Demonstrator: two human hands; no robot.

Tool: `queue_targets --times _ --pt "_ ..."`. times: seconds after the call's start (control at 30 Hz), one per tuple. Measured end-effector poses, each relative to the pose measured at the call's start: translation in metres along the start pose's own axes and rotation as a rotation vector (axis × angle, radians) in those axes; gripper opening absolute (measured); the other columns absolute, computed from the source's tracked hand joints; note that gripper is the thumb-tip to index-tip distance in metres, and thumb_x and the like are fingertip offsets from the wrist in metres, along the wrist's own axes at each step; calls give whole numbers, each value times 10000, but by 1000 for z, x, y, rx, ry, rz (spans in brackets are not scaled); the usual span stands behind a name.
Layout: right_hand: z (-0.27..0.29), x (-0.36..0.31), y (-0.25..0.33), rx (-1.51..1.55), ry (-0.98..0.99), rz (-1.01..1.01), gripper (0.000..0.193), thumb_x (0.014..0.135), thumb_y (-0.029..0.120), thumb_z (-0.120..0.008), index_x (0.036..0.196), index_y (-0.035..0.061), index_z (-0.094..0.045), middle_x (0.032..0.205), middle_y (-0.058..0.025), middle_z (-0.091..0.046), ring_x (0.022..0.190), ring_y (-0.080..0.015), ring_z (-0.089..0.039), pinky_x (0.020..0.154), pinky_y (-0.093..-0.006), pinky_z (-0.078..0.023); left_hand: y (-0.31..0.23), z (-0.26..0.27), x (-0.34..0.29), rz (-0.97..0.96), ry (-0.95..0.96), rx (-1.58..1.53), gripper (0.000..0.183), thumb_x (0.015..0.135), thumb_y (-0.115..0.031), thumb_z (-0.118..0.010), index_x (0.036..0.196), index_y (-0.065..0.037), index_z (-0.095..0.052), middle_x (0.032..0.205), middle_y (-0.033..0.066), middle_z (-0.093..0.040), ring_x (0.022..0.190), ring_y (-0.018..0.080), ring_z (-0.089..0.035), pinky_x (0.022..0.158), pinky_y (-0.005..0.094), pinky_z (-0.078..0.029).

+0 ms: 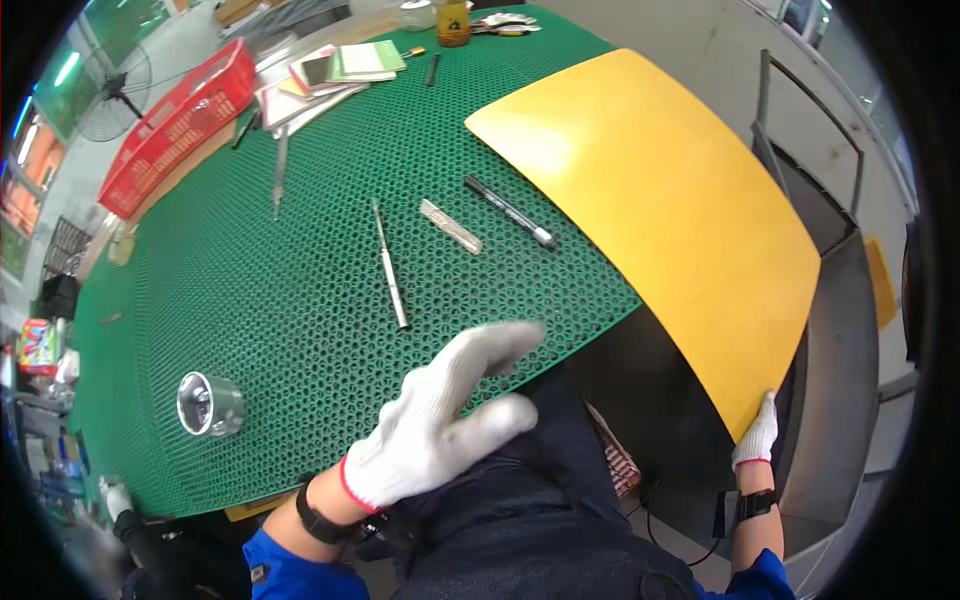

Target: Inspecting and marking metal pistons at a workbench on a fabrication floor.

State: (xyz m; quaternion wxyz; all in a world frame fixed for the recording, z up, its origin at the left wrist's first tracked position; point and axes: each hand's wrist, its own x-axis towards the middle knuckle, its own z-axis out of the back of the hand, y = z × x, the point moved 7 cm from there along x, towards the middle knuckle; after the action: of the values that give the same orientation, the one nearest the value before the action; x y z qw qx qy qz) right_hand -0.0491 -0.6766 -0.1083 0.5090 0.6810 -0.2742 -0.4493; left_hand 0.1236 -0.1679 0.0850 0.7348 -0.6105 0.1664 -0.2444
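My left hand [430,425], in a white knit glove with a red cuff, hovers over the near edge of the green perforated mat [300,270]. Its fingers are stretched out, the thumb apart, and nothing is in it. My right hand [758,432], gloved alike, holds the near right corner of a large yellow sheet [690,210]; some of its fingers are hidden. The sheet lies partly on the mat and juts past its right edge. Beyond my left hand lie a thin pen-like tool [390,268], a small clear packet [450,227] and a black marker [510,212].
A shiny metal cup-shaped part [210,404] stands at left on the mat. Farther back are a red basket [180,128], papers and booklets [330,75] and a jar [453,24]. Another person's gloved hand [116,496] is at the lower left. A grey metal frame [840,330] stands right.
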Motion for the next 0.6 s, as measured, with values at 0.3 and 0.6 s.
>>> queue_targets --times 0.3,0.6 --pt "-34 81 -40 -62 15 89 562 1005 437 -472 1389 28 -441 1347 -98 -537 1198 -245 -531 1026 -361 -416 89 27 105 146 -343 -655 567 990 -273 -537 1423 20 -320 1402 155 -450 1285 281 -455 1052 423 -408" --pt "-53 145 -107 53 157 -94 540 1015 413 -458 1419 56 -419 1414 -119 -478 1256 -268 -490 1048 -393 -399 58 23 163 46 -447 -649 468 986 -300 -529 1316 16 -426 1241 127 -579 1104 252 -590 910 398 -494"
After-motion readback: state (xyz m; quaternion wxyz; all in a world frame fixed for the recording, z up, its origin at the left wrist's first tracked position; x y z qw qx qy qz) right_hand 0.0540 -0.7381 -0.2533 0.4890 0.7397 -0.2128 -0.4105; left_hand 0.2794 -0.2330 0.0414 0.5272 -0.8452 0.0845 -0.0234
